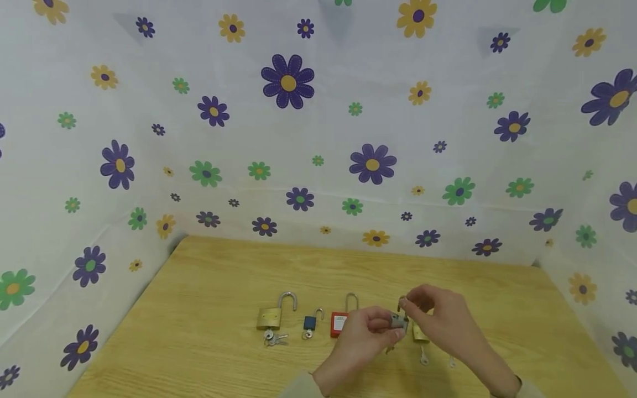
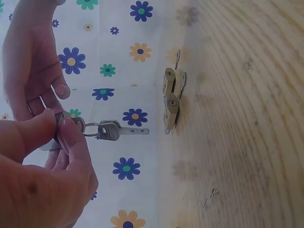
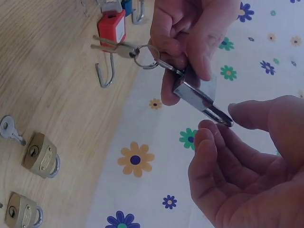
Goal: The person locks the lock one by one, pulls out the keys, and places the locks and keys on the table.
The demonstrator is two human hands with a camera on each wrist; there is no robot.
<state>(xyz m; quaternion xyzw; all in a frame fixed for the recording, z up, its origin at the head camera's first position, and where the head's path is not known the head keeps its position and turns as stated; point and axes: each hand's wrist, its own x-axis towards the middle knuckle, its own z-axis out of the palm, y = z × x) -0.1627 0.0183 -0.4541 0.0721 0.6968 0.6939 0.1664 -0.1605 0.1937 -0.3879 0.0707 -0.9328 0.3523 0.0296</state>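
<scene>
A silver-grey padlock (image 3: 194, 90) is gripped by my left hand (image 1: 365, 337), between thumb and fingers. One key sits in its base, and more keys (image 2: 110, 130) dangle from a ring on it. My right hand (image 1: 443, 318) has its thumb and fingertips at the shackle (image 3: 219, 115), seeming to pinch its end. Whether the shackle is locked cannot be told. Both hands are raised above the wooden table (image 1: 219, 271). Behind them in the head view, a brass padlock (image 1: 421, 334) is partly hidden by the right hand.
Left of the hands lie a red padlock (image 1: 337, 324), a small blue padlock (image 1: 309, 323) and a large brass padlock (image 1: 269, 319) with its shackle raised and keys below. Two brass padlocks (image 3: 42, 154) with closed shackles lie on the right. A flowered cloth (image 1: 318, 127) surrounds the table.
</scene>
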